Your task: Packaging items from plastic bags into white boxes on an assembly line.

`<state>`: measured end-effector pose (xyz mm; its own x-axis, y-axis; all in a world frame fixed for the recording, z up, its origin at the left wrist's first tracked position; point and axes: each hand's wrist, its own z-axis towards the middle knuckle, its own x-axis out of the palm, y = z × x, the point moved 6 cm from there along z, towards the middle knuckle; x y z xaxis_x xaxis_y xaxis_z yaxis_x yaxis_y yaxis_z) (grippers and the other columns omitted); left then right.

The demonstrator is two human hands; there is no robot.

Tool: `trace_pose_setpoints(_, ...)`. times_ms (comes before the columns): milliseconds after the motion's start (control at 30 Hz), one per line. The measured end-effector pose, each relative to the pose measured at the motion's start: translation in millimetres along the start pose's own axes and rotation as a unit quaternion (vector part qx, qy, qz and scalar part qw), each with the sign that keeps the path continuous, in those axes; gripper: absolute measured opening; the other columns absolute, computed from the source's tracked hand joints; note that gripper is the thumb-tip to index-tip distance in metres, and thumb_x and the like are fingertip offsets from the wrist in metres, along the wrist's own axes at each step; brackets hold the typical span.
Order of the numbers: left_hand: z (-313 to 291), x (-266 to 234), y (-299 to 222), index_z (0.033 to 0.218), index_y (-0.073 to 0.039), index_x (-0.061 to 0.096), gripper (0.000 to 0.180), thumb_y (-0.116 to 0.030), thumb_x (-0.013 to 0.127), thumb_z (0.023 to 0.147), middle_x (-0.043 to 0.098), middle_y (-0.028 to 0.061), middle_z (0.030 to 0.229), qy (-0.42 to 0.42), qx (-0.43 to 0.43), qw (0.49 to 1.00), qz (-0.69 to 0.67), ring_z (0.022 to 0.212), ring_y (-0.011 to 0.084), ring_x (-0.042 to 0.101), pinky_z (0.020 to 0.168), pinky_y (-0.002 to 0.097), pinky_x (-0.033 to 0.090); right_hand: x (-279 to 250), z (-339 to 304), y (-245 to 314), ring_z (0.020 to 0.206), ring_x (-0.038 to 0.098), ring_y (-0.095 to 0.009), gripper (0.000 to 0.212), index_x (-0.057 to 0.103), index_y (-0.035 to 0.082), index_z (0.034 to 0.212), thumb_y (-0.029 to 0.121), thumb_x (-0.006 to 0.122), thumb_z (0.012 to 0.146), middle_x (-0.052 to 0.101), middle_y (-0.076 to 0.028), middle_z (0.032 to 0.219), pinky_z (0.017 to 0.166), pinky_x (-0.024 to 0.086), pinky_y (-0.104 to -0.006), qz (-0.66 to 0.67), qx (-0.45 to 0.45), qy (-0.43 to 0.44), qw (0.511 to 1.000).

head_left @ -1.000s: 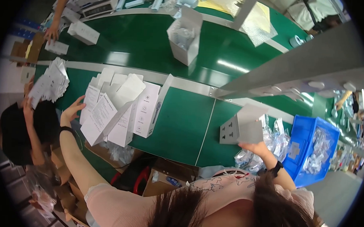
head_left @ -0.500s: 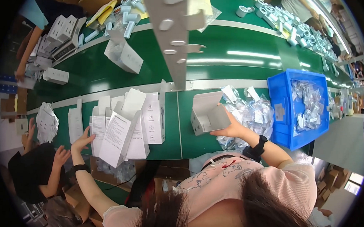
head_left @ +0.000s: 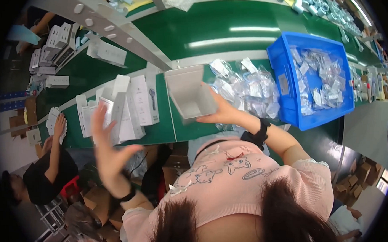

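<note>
An open white carton is held in my right hand, its flap raised and its bare inside facing me. The fingers grip its right wall. My left hand is lifted in front of the upright white boxes, thumb and fingers apart and nothing in it; it is slightly blurred. Right of the carton lies a pile of clear bags with small parts on the green table. Past that pile stands a blue bin holding more bagged parts.
A metal post crosses above the table at the left. Beyond it runs a green conveyor with an open white box on it. At the left a co-worker's hand rests on a stack of folded white sheets.
My left hand has left the white boxes and come nearer to me. The view has shifted; my right hand still holds the carton, now tilted more toward me.
</note>
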<state>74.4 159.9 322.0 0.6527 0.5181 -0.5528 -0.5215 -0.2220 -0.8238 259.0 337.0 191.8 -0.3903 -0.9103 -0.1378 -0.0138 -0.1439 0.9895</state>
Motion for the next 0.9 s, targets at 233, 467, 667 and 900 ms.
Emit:
trace_pose_setpoints(233, -1.8, 160.4, 2.0, 0.136, -0.006, 0.008, 0.115, -0.028, 0.083, 0.051, 0.022, 0.0174, 0.134, 0.014, 0.02, 0.985, -0.17, 0.123, 0.0265, 0.029, 0.097, 0.0373, 0.031, -14.6, -27.2, -3.0, 0.124, 0.026, -0.037, 0.096, 0.015, 0.012, 0.137, 0.024, 0.074, 0.062, 0.029, -0.018, 0.133, 0.1, 0.025, -0.045, -0.101, -0.128, 0.047, 0.986)
trace_pose_setpoints(467, 4.3, 165.2, 42.0, 0.124, -0.007, 0.023, 0.084, -0.015, 0.077, 0.06, 0.026, 0.0135, 0.121, -0.202, -0.028, 0.957, -0.208, 0.11, 0.0265, 0.037, 0.092, 0.0383, 0.036, -13.7, -58.8, -107.9, 0.126, 0.023, -0.032, 0.067, 0.044, 0.024, 0.122, 0.038, 0.07, 0.062, 0.028, -0.011, 0.135, 0.098, 0.018, -0.0582, -0.52, -0.112, 0.147, 0.834)
trace_pose_setpoints(667, 1.3, 180.1, 64.3, 0.12, -0.009, 0.024, 0.078, -0.014, 0.075, 0.062, 0.028, 0.0159, 0.121, -0.183, -0.058, 0.967, -0.167, 0.11, 0.0266, 0.037, 0.091, 0.0375, 0.035, -29.9, -65.8, -141.7, 0.128, 0.02, -0.031, 0.057, 0.054, 0.024, 0.111, 0.035, 0.071, 0.057, 0.028, -0.006, 0.136, 0.098, 0.017, -0.0584, -0.549, -0.067, 0.163, 0.817)
trace_pose_setpoints(900, -1.4, 195.7, 73.1, 0.122, -0.009, 0.025, 0.08, -0.019, 0.076, 0.061, 0.03, 0.0142, 0.12, -0.159, -0.09, 0.973, -0.144, 0.108, 0.0263, 0.037, 0.086, 0.0368, 0.035, -54.3, -74.5, -90.6, 0.129, 0.019, -0.031, 0.061, 0.052, 0.027, 0.113, 0.03, 0.072, 0.056, 0.032, -0.005, 0.135, 0.098, 0.015, -0.0608, -0.493, -0.086, 0.107, 0.859)
